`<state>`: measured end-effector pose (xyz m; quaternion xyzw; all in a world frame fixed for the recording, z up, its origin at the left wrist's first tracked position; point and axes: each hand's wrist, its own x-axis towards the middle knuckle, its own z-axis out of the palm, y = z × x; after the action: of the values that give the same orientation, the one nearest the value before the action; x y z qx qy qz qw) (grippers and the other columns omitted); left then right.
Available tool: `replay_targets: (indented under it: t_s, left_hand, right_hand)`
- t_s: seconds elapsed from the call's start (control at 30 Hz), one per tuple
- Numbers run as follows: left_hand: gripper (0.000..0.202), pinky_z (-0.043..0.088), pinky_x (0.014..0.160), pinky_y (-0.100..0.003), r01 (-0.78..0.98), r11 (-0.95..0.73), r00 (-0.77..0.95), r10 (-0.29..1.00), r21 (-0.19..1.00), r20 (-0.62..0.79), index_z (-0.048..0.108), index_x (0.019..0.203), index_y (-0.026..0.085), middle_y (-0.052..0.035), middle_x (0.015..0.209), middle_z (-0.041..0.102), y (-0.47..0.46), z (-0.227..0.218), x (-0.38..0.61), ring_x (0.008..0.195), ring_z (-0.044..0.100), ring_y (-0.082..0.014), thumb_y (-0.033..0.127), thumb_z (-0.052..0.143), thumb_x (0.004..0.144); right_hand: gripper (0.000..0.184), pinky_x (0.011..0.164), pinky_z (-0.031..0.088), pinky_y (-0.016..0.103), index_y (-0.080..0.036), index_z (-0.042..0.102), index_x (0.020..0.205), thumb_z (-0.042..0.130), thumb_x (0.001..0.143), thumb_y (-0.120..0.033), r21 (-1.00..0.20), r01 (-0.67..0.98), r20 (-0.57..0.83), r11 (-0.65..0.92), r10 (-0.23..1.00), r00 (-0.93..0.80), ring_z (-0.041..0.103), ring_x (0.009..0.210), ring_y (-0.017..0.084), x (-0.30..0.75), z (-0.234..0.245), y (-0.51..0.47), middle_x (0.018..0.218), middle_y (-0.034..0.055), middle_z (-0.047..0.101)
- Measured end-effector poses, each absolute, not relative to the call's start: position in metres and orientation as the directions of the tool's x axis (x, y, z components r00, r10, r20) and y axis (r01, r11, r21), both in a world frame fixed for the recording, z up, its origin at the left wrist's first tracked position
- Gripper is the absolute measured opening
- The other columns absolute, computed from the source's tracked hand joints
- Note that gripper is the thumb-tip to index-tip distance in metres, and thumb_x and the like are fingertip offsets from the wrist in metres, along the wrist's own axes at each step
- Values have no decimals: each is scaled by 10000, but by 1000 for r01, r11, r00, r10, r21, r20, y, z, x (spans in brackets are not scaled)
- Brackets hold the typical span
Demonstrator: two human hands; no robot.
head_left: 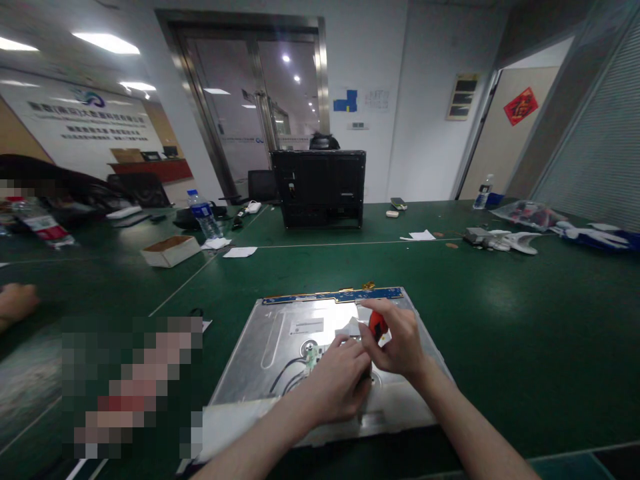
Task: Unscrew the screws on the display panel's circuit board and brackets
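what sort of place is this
Probably a company office, with the big green table serving as an electronics workbench: a metal panel edged with a blue circuit strip lies on it, and a large sign with a logo hangs on the wall at left.

And now, at lower centre, a panel [250, 357] is seen laid on the table [500, 300], a circuit strip [310, 297] set along its far edge. Over it the left hand [345, 373] is held, the right hand [400, 337] just right, a tool handle [379, 325] in it. Behind, above frame centre, a monitor [320, 187] is stood; at middle left a box [177, 255] is placed, a bottle [204, 215] just behind.
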<state>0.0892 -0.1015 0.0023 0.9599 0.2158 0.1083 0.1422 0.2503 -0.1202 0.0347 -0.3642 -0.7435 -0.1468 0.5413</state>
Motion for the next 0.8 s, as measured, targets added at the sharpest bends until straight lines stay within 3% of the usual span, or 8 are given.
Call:
replay_targets:
  t_s: [0.4,0.8]
  left_hand:
    - [235,374,1040,-478,385,-868,884,444,313,144,623,1049,187,-93,1140,690,-100,-2,89,1104,602,-285,166,547,828]
    - [166,361,1051,-455,386,-871,886,442,304,140,615,984,190,-89,1134,689,-101,2,89,1122,598,-272,162,547,835]
  right_hand:
    - [285,532,430,261,-194,533,1165,526,887,-254,-198,665,893,720,413,-181,561,553,152,253,34,-121,686,-11,597]
    - [282,494,418,237,-195,538,1125,490,849,-164,-197,681,904,705,399,-152,518,497,126,251,37,-122,649,-37,548]
